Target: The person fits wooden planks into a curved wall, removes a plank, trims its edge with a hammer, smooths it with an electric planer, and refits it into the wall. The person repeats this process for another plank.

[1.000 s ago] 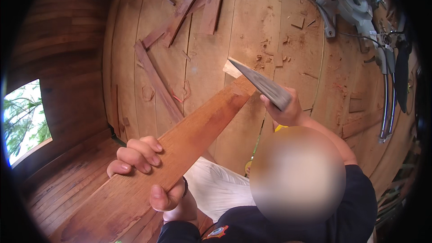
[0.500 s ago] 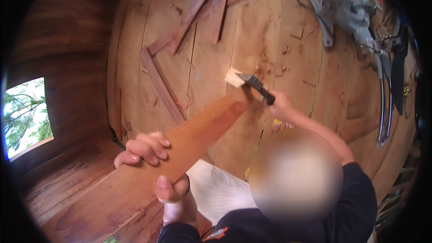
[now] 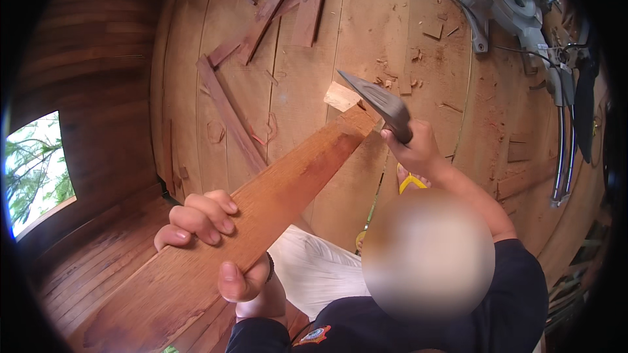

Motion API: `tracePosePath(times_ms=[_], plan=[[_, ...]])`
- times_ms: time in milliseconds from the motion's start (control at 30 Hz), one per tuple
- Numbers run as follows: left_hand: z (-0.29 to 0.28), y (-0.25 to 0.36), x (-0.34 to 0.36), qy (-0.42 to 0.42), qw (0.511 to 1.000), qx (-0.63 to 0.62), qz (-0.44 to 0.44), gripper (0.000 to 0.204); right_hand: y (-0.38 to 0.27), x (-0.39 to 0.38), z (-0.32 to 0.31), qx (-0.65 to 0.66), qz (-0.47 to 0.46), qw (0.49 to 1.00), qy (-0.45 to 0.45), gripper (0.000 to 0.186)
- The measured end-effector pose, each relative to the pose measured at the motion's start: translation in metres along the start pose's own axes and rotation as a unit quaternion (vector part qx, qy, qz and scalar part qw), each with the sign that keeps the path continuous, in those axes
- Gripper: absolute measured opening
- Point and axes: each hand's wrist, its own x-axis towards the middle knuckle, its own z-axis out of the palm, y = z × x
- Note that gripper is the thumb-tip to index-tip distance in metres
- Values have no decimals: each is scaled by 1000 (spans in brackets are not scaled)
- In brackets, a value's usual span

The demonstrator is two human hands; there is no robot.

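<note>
A long reddish-brown board slants from the lower left up to the middle. My left hand is closed around it, fingers over the far edge and thumb on the near side. The board's far end lies at a pale wood block on the floor; whether they touch I cannot tell. In my right hand is what looks like a hatchet, its grey wedge-shaped head just above the board's end with the tip toward the upper left. Its handle is mostly hidden.
Several narrow wood strips lie on the plank floor at the upper left. A grey metal machine with a cord stands at the upper right. Wood chips are scattered beyond the block. A yellow sandal strap shows near my right forearm.
My right hand has lifted the hatchet off the pale block and tilted its head. The board has shifted slightly left, still in my left hand.
</note>
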Motion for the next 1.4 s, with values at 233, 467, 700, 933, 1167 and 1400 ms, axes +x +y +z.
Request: tracePosePath(times_ms=[233,467,700,933,1167,1400], plan=[[-1,-1,-2,3,1000,-20,10,53,2,10,1,-123,69,990,26,17],[-3,-6,-2,15,1000,2,25,53,2,-32,-13,21,-15,999,32,16],[-2,-6,-3,31,999,-7,29,51,20,-15,-3,-117,168,979,-17,15],[-5,-2,-7,28,1000,5,10,52,17,-38,-3,-48,48,997,31,18],[-1,-6,-8,30,998,-37,35,51,17,-37,-15,-95,198,976,5,20],[-4,-2,-7,26,999,8,26,51,24,-48,-4,-168,77,983,8,10]])
